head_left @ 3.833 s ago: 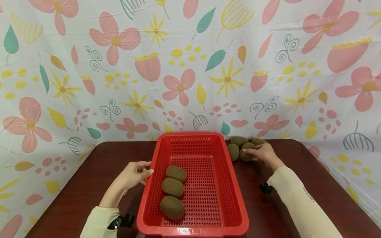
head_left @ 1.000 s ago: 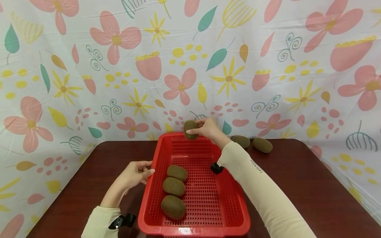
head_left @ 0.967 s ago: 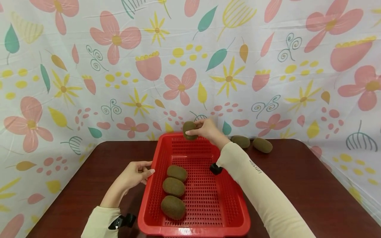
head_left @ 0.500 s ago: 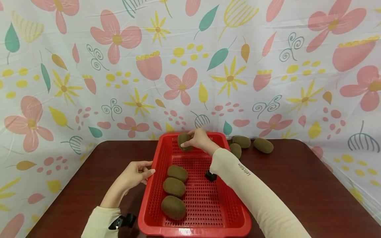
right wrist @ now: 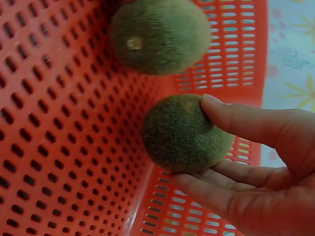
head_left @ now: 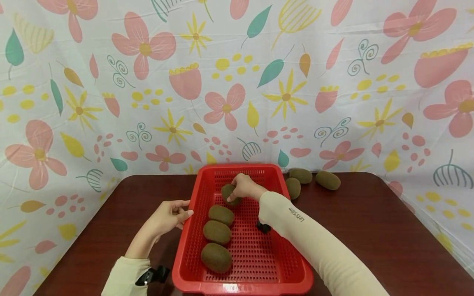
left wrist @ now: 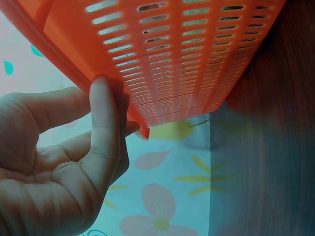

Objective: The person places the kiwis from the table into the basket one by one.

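Observation:
A red plastic basket [head_left: 300, 246] with slotted walls stands on the table. My right hand [head_left: 245, 188] is inside its far end and holds a brown fuzzy kiwi [right wrist: 179, 135] between thumb and fingers. Just nearer than this fruit, a row of three kiwis, the closest one [head_left: 216, 257] at the front, lies along the basket's left side. My left hand [head_left: 163, 220] pinches the left rim; in the left wrist view its fingers [left wrist: 104, 130] bend over that rim from outside. Whether the held kiwi touches the basket floor I cannot tell.
Three more kiwis lie on the dark wooden table [head_left: 355, 230] behind and right of the basket, one of them [head_left: 294, 188] close by its right wall. A flower-printed cloth [head_left: 237, 82] hangs along the table's far edge.
My right hand took a kiwi from the group on the right, carried it left over the basket's far rim and lowered it inside. The left hand has stayed at the rim.

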The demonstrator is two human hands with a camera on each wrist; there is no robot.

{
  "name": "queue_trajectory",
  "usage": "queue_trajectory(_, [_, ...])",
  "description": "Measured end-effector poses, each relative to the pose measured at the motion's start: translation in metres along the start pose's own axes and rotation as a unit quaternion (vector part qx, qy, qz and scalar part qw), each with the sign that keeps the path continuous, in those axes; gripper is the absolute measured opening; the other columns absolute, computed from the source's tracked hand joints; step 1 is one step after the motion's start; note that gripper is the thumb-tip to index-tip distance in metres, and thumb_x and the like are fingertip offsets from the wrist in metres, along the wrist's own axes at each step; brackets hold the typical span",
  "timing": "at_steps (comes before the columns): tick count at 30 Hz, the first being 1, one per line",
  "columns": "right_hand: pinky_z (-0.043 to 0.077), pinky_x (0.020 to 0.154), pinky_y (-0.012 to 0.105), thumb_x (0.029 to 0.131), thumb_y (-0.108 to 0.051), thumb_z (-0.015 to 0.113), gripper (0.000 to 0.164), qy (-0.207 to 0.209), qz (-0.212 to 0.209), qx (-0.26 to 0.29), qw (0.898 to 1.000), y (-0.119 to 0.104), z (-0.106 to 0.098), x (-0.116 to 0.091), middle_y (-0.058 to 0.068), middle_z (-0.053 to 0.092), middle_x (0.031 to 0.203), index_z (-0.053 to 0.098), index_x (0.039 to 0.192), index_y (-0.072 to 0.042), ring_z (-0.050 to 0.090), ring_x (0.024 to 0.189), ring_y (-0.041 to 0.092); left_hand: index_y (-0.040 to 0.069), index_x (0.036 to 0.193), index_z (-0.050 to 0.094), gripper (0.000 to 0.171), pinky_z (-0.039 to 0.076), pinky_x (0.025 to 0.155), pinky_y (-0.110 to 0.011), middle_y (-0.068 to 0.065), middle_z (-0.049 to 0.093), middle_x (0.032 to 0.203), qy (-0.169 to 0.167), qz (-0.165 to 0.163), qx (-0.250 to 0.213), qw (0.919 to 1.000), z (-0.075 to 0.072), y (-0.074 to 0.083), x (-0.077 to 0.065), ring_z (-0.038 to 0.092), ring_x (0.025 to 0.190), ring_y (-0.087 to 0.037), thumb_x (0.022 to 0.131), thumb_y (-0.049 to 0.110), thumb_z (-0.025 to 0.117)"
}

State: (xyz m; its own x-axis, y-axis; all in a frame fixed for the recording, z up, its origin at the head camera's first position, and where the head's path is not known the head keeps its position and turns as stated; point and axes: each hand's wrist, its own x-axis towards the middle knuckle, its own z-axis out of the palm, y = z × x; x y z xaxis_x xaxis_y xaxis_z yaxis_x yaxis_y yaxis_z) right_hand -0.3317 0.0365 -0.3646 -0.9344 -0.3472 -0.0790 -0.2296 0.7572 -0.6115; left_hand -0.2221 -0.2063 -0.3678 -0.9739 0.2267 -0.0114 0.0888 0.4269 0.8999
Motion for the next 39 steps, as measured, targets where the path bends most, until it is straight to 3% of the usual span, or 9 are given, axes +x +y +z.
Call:
queue_trajectory(12, [0.055, 0.078, 0.034, 0.077, -0.012, 0.082, 0.054, -0.031, -0.021, -0.046, 0.998, -0.002, 0.005, -0.002, 0.020, 0.063, 0.116, 0.061, 0.122, 0.007, 0.063, 0.098, 0.028, -0.013, 0.134, 0.048, 0.046, 0.059, 0.064, -0.040, -0.011, 0.062, 0.076, 0.004, 0.000, 0.003, 1.0000, 0.000, 0.003, 0.000, 0.067, 0.066, -0.025, 0.095, 0.008, 0.060])
queue_trajectory(24, [0.051, 0.092, 0.038, 0.081, -0.012, 0.079, 0.054, -0.054, -0.022, -0.053, 0.997, -0.003, -0.001, -0.002, 0.019, 0.059, 0.127, 0.058, 0.127, 0.006, 0.057, 0.116, 0.031, -0.013, 0.134, 0.048, 0.045, 0.059, 0.063, -0.039, -0.011, 0.061, 0.076, 0.004, 0.003, 0.004, 1.0000, 0.001, 0.004, -0.001, 0.067, 0.067, -0.025, 0.095, 0.007, 0.060])
queue_trajectory(32, [0.052, 0.091, 0.037, 0.082, -0.011, 0.077, 0.054, -0.069, -0.040, -0.038, 0.996, -0.005, -0.017, -0.006, 0.019, 0.059, 0.124, 0.057, 0.128, 0.005, 0.056, 0.115, 0.031, -0.013, 0.134, 0.048, 0.046, 0.059, 0.065, -0.040, -0.011, 0.061, 0.076, 0.007, -0.004, 0.005, 1.0000, 0.002, 0.003, -0.002, 0.067, 0.067, -0.025, 0.095, 0.008, 0.060])
queue_trajectory(39, [0.049, 0.095, 0.038, 0.085, -0.012, 0.075, 0.051, -0.061, -0.058, -0.019, 0.996, -0.011, -0.045, -0.016, 0.019, 0.059, 0.127, 0.057, 0.130, 0.003, 0.055, 0.118, 0.029, -0.014, 0.134, 0.048, 0.046, 0.059, 0.064, -0.040, -0.011, 0.061, 0.077, 0.005, 0.000, 0.002, 1.0000, 0.002, 0.003, -0.002, 0.067, 0.067, -0.025, 0.095, 0.008, 0.060])
